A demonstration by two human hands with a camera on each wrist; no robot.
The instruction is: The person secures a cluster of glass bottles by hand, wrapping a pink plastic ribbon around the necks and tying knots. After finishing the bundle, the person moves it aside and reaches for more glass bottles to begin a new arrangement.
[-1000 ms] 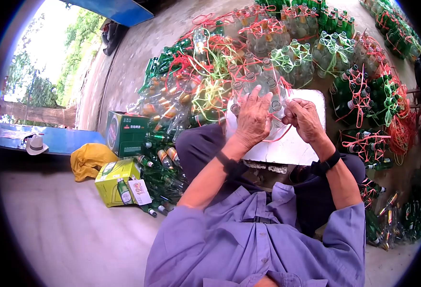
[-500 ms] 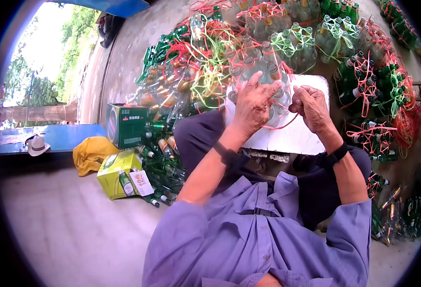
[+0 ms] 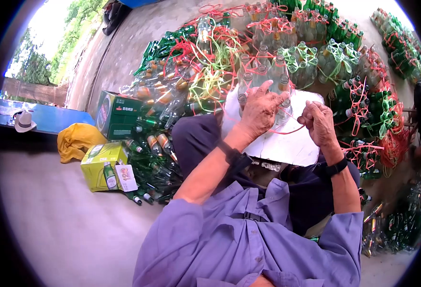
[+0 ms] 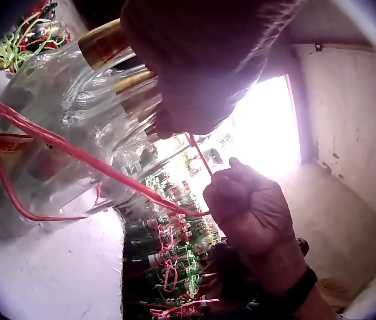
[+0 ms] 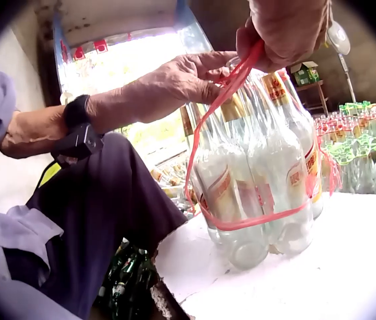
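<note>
A cluster of clear glass bottles [image 5: 248, 180] stands upright on a white board [image 3: 296, 148], with a red plastic strap [image 5: 261, 221] running round their lower bodies. My left hand [image 3: 260, 112] lies over the bottle tops, its thumb and index finger on either side of one bottle neck [image 3: 283, 86]. To the right of the cluster, my right hand [image 3: 318, 123] pinches the red strap in curled fingers. From that hand, one strand stretches down to the loop and another rises toward the bottle necks in the left wrist view [image 4: 203, 157]. The left palm hides some bottle mouths.
Bundles of bottles tied with red and green straps [image 3: 337, 60] stand behind and to the right. Loose bottles [image 3: 158, 162] and a tangle of straps [image 3: 215, 71] lie left. Near them are a green carton [image 3: 119, 115], a yellow-green carton [image 3: 103, 165] and a yellow cloth [image 3: 79, 141].
My right hand has drawn a little right, away from the bottles, and the strap between it and the cluster now shows longer. My left hand has stayed on the bottle tops.
</note>
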